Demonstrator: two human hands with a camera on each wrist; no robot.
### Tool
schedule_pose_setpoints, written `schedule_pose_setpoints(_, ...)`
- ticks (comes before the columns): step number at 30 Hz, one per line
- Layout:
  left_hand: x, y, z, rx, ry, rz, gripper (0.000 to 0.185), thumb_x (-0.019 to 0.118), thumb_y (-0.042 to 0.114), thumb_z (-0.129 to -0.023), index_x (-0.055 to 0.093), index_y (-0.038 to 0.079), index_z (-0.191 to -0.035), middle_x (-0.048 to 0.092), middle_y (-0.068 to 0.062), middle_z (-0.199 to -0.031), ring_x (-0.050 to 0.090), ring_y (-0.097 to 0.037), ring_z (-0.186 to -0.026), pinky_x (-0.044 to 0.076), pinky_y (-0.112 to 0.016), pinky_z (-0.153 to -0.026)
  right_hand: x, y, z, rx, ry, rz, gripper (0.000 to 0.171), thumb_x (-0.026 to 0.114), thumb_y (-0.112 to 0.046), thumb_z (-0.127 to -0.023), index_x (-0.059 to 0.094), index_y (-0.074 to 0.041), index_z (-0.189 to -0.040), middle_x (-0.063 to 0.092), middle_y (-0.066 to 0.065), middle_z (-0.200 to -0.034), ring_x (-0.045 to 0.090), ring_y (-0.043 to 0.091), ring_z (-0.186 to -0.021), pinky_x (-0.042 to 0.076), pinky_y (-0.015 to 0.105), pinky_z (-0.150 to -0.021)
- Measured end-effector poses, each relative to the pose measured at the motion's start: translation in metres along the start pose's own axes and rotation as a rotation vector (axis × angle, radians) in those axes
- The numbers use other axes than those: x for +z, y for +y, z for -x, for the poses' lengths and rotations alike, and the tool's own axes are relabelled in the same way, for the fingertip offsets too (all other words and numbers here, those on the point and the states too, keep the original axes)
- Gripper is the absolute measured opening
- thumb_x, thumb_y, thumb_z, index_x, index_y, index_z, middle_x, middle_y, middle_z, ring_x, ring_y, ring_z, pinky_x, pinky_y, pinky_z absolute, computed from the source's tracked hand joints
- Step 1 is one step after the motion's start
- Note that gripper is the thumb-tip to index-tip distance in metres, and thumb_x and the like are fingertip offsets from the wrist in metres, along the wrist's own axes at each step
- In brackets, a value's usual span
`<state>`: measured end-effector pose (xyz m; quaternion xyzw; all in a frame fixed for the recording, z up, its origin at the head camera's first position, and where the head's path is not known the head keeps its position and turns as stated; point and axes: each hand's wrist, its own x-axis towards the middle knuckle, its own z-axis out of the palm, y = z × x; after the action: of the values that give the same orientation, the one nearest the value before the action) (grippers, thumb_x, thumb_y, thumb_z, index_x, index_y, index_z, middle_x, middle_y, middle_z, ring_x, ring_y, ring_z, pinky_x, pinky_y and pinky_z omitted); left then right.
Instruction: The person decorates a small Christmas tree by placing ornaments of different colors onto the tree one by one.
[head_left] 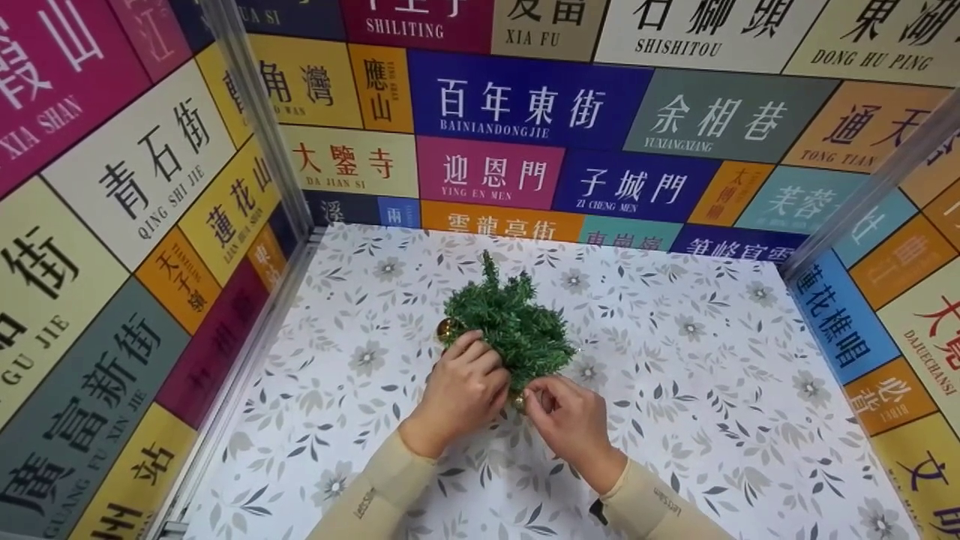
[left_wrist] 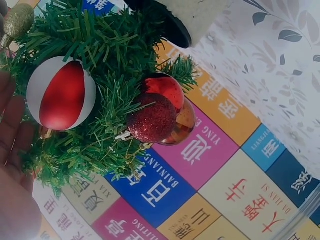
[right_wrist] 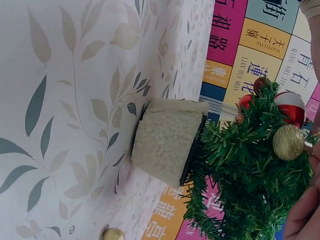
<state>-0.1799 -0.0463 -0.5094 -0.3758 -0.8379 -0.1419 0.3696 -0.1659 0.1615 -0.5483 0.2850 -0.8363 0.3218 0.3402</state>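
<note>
A small green artificial Christmas tree (head_left: 517, 330) stands on the table in a cream pot (right_wrist: 167, 140). My left hand (head_left: 465, 386) has its fingers curled at the tree's front-left branches, which partly hide the fingertips. My right hand (head_left: 566, 420) pinches at the top of a gold glitter ball ornament (right_wrist: 288, 142), low at the front of the tree. Beside the left fingers hangs a red-and-white ball (left_wrist: 61, 93). Farther along the branches cluster a dark red glitter ball (left_wrist: 151, 118), a shiny red ball (left_wrist: 167, 86) and a copper-coloured ball (left_wrist: 184, 125).
White cloth with grey flowers and leaves covers the table (head_left: 712, 420). Another gold ball (right_wrist: 114, 234) shows at the bottom of the right wrist view. Panels of colourful Chinese signs (head_left: 525, 97) stand behind and at both sides, with metal posts (head_left: 262, 112) at the corners.
</note>
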Motion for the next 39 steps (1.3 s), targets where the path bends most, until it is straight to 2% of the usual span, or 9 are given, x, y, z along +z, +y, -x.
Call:
schedule_pose_setpoints(11, -0.0008, 0.0023, -0.0017, -0.039, -0.017, -0.014, 0.019, 0.063, 0.015, -0.088, 0.068, 0.014, -0.07, 0.062, 0.0, -0.077, 0.061, -0.023, -0.085, 0.036, -0.044, -0.11, 0.0019, 0.0018, 0.0013, 0.014, 0.029, -0.062, 0.013, 0.072, -0.01, -0.085, 0.072, -0.022, -0.089, 0.052, -0.019, -0.065, 0.041, -0.007, -0.051, 0.036, 0.017, -0.043)
schedule_pose_setpoints(18, -0.0001, 0.0033, -0.004, -0.039, 0.003, -0.008, 0.02, 0.061, 0.013, -0.09, 0.069, 0.011, -0.071, 0.064, -0.002, -0.077, 0.061, -0.024, -0.083, 0.037, -0.044, -0.108, 0.0011, 0.0025, -0.0009, 0.045, 0.048, -0.09, 0.016, 0.073, -0.006, -0.084, 0.073, -0.021, -0.089, 0.052, -0.019, -0.066, 0.041, -0.006, -0.051, 0.036, 0.016, -0.044)
schedule_pose_setpoints(21, 0.0004, 0.0032, -0.0043, -0.041, 0.005, -0.01, 0.021, 0.061, 0.013, -0.09, 0.07, 0.011, -0.072, 0.064, -0.002, -0.078, 0.061, -0.024, -0.083, 0.036, -0.043, -0.109, 0.0014, 0.0035, -0.0013, 0.041, 0.055, -0.08, 0.014, 0.074, -0.007, -0.084, 0.073, -0.019, -0.089, 0.051, -0.019, -0.066, 0.041, -0.005, -0.051, 0.036, 0.017, -0.044)
schedule_pose_setpoints(29, 0.0015, 0.0032, -0.0034, -0.045, -0.011, -0.046, 0.023, 0.059, 0.013, -0.091, 0.069, 0.011, -0.07, 0.064, -0.002, -0.077, 0.061, -0.024, -0.082, 0.038, -0.043, -0.108, 0.0044, 0.0082, -0.0009, -0.026, 0.065, 0.035, 0.006, 0.07, -0.013, -0.084, 0.074, -0.017, -0.083, 0.058, -0.017, -0.063, 0.046, -0.004, -0.049, 0.04, 0.019, -0.042)
schedule_pose_setpoints(39, 0.0046, 0.0026, -0.0032, -0.033, 0.04, -0.038, 0.024, 0.06, 0.011, -0.091, 0.068, 0.011, -0.069, 0.062, -0.003, -0.074, 0.061, -0.025, -0.08, 0.04, -0.045, -0.106, 0.0045, 0.0081, 0.0003, -0.006, 0.105, -0.034, 0.007, 0.073, -0.011, -0.086, 0.075, -0.017, -0.088, 0.057, -0.018, -0.061, 0.046, -0.005, -0.047, 0.041, 0.019, -0.041)
